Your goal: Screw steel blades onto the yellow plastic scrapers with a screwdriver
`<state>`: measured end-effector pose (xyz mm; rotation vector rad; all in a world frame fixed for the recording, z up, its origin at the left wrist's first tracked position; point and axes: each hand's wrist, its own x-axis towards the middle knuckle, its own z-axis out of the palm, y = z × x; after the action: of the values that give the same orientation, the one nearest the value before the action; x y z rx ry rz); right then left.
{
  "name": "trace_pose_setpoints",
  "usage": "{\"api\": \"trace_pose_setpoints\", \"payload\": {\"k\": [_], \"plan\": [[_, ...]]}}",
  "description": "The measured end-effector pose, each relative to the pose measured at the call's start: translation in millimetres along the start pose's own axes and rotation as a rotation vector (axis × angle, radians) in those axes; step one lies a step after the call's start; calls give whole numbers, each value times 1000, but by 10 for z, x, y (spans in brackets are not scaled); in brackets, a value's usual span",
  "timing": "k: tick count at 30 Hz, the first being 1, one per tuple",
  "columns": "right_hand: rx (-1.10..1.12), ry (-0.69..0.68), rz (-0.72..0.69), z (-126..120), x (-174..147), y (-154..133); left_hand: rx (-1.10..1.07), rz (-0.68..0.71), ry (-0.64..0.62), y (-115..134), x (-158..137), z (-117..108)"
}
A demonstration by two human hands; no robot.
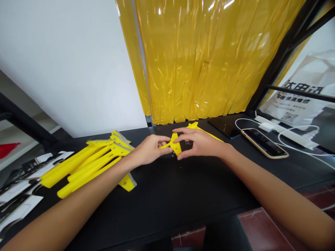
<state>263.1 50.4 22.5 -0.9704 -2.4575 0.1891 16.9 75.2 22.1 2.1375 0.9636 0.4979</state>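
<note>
In the middle of the head view a yellow scraper [177, 148] with a wide head is held just over the black table. My left hand [149, 149] pinches it between thumb and fingers at the narrow part below the head. The fingers and thumb of my right hand [201, 142] curl around the head from the other side. Beside my left wrist lies a pile of yellow scrapers [91, 157] with long handles and grey blade edges. Behind my right hand, partly hidden, rests another yellow scraper [193, 125]. Small bits lie on the table below the held head.
A phone [264, 143] with a white cable, a dark flat tablet-like slab [225, 127] and a white power strip [286, 132] sit at the right. Printed cards [23, 195] are stacked at the left. Yellow plastic strips [199, 69] hang behind the black table [183, 202].
</note>
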Motion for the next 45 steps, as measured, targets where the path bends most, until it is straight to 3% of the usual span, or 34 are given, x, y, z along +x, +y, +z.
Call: {"api": "trace_pose_setpoints", "payload": {"k": [4, 12, 19, 25, 28, 31, 38, 45], "plan": [[10, -52, 76, 39, 4, 2, 128, -38, 1, 14, -21, 0], [-22, -82, 78, 162, 3, -82, 285, -72, -122, 85, -56, -58], [-1, -12, 101, 193, 7, -85, 312, -65, -130, 28, -44, -108], [-137, 124, 233, -23, -12, 247, 359, 69, -101, -3, -77, -148], [-231, 134, 330, -177, -67, 487, 416, 89, -62, -56, -74, -145], [-228, 87, 326, -254, -112, 617, 450, 58, -60, -115, -59, -146], [-206, -74, 185, -106, -104, 622, 428, 139, -86, -75, -62, -189], [-267, -84, 272, -95, -140, 768, 397, 175, -91, 58, -94, -177]]}}
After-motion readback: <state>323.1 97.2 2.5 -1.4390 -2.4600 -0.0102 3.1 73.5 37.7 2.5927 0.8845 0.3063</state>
